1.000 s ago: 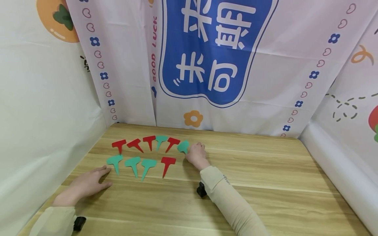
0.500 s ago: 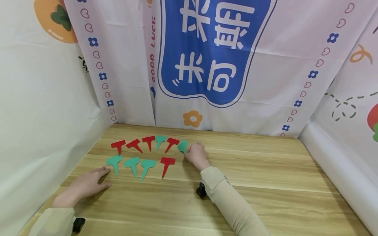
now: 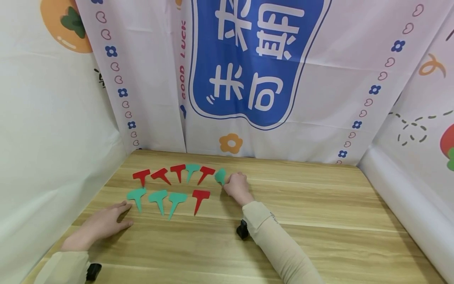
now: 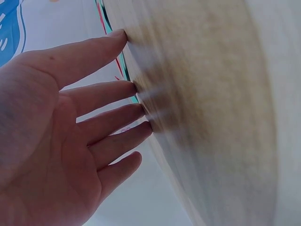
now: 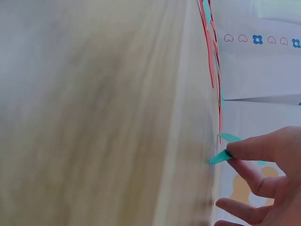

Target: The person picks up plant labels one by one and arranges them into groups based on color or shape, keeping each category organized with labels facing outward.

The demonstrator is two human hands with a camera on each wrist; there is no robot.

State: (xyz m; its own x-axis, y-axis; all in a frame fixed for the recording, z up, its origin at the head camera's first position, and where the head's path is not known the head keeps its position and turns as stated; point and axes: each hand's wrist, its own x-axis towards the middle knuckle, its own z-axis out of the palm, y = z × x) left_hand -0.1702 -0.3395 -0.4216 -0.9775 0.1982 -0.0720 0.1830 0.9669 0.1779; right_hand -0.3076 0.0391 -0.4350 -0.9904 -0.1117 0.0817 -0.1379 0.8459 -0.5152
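Note:
My right hand (image 3: 237, 187) pinches a green T-shaped plant label (image 3: 220, 176) between thumb and finger at the right end of the back row. In the right wrist view this label (image 5: 220, 157) is tilted and bent, close over the table. My left hand (image 3: 103, 221) rests its fingertips on the table, fingers spread, just below the leftmost green label (image 3: 136, 195); in the left wrist view the palm (image 4: 51, 132) holds nothing. A red label (image 3: 201, 197) ends the front row, and another red label (image 3: 206, 172) lies left of the pinched one.
Several more red and green T-shaped labels, such as a red one (image 3: 142, 174) and a green one (image 3: 177, 199), lie flat in two rows on the wooden table (image 3: 319, 228). A printed curtain (image 3: 156, 98) hangs along the back edge, with white cloth at both sides.
The pinched green label has turned slightly and looks narrower, shifting a little right with the right hand. My left hand stays in place; the whole view drifts slightly.

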